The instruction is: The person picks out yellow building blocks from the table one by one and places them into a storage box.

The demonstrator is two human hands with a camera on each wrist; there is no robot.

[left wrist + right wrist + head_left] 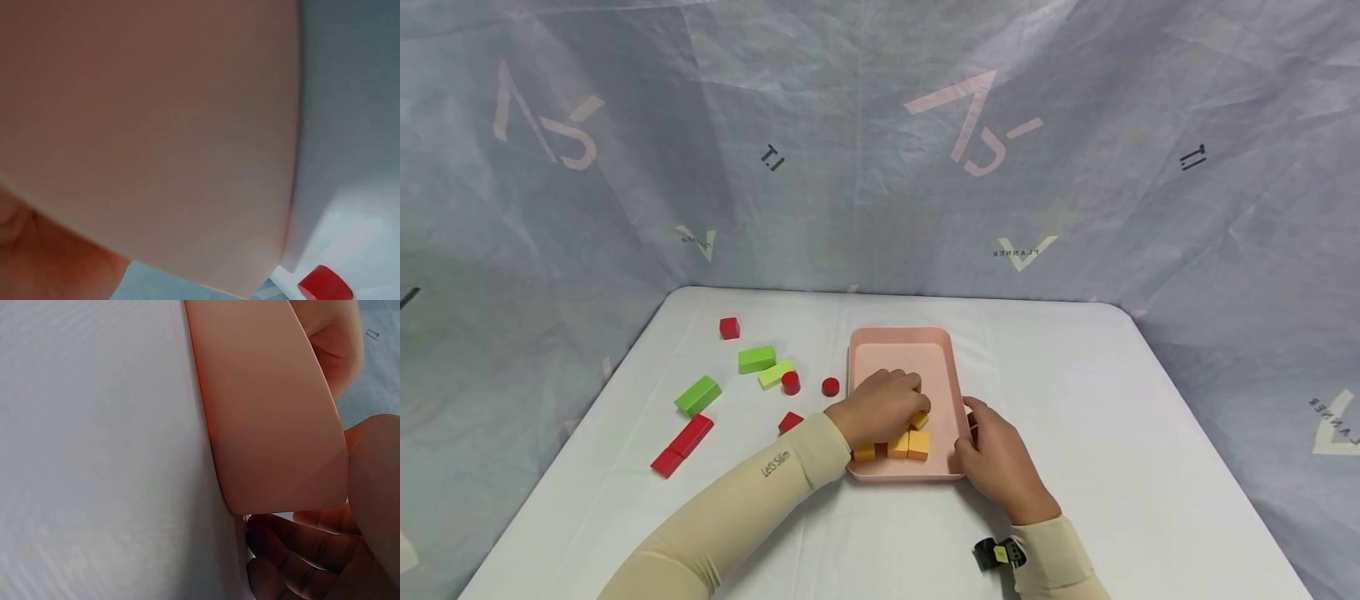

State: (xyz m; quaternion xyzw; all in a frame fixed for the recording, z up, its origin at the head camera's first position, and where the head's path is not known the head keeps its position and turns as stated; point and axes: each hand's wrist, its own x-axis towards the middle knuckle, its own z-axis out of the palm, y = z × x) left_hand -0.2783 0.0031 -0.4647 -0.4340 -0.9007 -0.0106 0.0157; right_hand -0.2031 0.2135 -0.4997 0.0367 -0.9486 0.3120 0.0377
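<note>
A pink rectangular tray [901, 337] lies on the white-covered table. My left hand [880, 406] reaches over its left rim, fingers curled down onto an orange block [919, 419] inside. More orange blocks [918, 447] sit by the tray's near end, partly hidden by the left wrist. My right hand [1002, 458] holds the tray's right side near the front corner, thumb at the rim and fingers outside. The tray's outer wall [269, 419] fills much of the right wrist view, with right-hand fingers [312, 550] beside it. In the left wrist view, the tray wall [162, 125] hides most of the left hand.
Left of the tray lie red cylinders [831, 387], a red block [790, 422] partly behind the left sleeve, and green blocks [757, 359]. Farther left are long red blocks [691, 435] and another green block [697, 395]. A red cube [729, 328] stands toward the back.
</note>
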